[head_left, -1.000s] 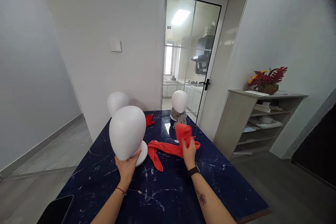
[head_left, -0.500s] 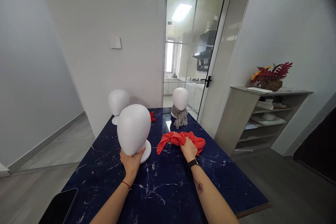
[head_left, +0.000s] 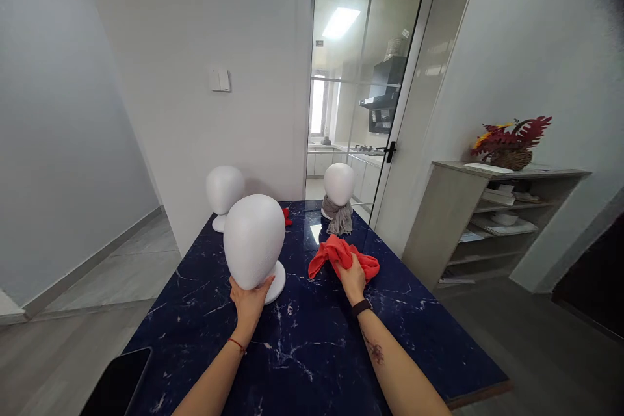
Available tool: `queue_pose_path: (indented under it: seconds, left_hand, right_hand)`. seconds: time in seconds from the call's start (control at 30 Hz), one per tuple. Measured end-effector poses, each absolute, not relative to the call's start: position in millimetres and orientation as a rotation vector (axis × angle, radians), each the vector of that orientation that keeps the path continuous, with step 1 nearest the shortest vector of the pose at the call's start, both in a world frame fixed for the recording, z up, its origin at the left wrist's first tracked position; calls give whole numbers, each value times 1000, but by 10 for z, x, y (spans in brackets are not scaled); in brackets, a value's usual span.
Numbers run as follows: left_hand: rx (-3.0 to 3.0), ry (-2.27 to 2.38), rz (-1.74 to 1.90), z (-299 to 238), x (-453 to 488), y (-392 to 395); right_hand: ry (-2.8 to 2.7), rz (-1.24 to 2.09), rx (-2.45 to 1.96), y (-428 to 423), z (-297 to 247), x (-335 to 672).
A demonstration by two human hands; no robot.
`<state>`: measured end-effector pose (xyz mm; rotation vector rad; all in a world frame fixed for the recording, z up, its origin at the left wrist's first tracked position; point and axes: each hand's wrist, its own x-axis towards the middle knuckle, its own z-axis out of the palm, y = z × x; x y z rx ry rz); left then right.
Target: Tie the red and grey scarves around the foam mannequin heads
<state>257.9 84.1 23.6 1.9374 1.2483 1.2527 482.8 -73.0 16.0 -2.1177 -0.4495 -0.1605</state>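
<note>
Around the neck of a white foam mannequin head (head_left: 254,240) my left hand (head_left: 249,305) is closed; the head leans slightly and its round base (head_left: 276,283) shows behind the wrist. My right hand (head_left: 351,278) grips a bunched red scarf (head_left: 336,252), partly raised off the table, its fingertips hidden in the folds. Farther back stands another mannequin head (head_left: 340,183) with a grey scarf (head_left: 340,216) wound about its neck. A third, bare mannequin head (head_left: 225,190) is at the back left.
The dark blue marbled table (head_left: 302,351) carries a black phone-like device (head_left: 117,382) at its near left corner. A bit of red cloth (head_left: 287,216) shows behind the held head. Beyond are a glass door (head_left: 361,91) and, at right, a shelf unit (head_left: 439,221) with a flower basket (head_left: 511,149).
My right hand has gathered the red scarf more tightly and lifted part of it, drawing its left end inward. The left hand keeps its hold on the head; the view has shifted slightly.
</note>
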Motion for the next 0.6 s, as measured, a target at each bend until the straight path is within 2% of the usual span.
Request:
queue_pose_path:
  seconds: [0.2, 0.6]
  left_hand:
    - [2120, 1232, 1139, 221, 2579, 777]
    - [2089, 1092, 1189, 251, 2615, 682]
  right_hand:
    - [-398, -127, -2070, -741, 117, 4900]
    - [-360, -196, -1889, -756, 181, 4858]
